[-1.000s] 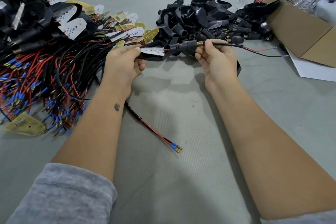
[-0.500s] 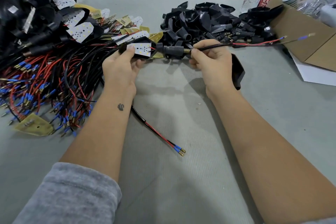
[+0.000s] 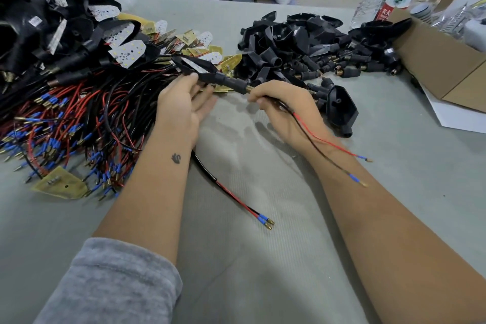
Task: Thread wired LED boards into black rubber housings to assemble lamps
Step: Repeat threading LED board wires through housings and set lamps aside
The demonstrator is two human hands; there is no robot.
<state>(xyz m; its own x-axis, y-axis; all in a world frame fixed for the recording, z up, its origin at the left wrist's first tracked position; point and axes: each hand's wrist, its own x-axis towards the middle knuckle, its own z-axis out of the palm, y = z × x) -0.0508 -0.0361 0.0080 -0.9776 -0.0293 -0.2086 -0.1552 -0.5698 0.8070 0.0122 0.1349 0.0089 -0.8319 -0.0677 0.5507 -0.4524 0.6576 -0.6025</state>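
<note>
Lamp assy. being held above the bench [image 3: 263,258], between both hands. Right hand [image 3: 286,110] is pinching the wire [image 3: 313,137] just behind the brass thread, w/ red & black leads trailing over the right forearm. Left hand [image 3: 181,105] is lying half open, fingers spread, fingertips touching the underside of the black rubber housing [image 3: 207,73]; LED board [image 3: 196,66] is sitting inside it. Loose housings [image 3: 302,42] are piling up beyond; wired boards [image 3: 79,102] are lying to the left.
</note>
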